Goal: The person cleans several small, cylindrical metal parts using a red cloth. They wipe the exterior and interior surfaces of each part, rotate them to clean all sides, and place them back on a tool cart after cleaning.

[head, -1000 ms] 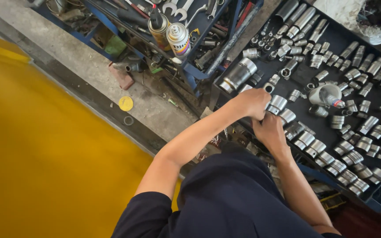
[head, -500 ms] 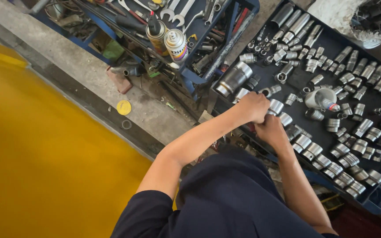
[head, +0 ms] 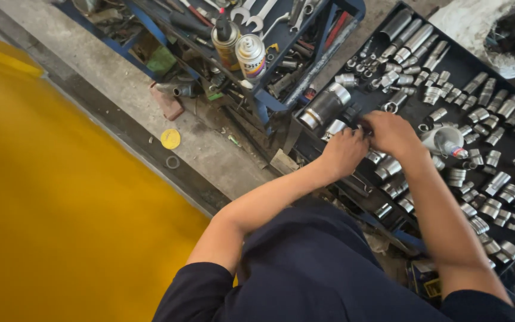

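My left hand (head: 344,152) and my right hand (head: 393,134) meet over the left part of a black tray (head: 460,59) filled with several chrome sockets. Both hands have curled fingers, and their fingertips pinch a small dark part (head: 359,121) between them. Its exact kind is hidden by the fingers. A large chrome socket (head: 324,107) lies just left of the hands. A small white bottle with a red tip (head: 443,142) lies just right of my right hand. More sockets (head: 388,170) sit under my wrists.
A blue tool rack (head: 281,36) behind the tray holds wrenches and two spray cans (head: 250,56). A white bag (head: 478,24) sits at the top right. The concrete floor has a yellow cap (head: 170,139), and a yellow surface (head: 43,209) fills the left.
Both hands have moved away from me to the far left end of the tray. They have come together near the large socket, my right hand now beside my left.
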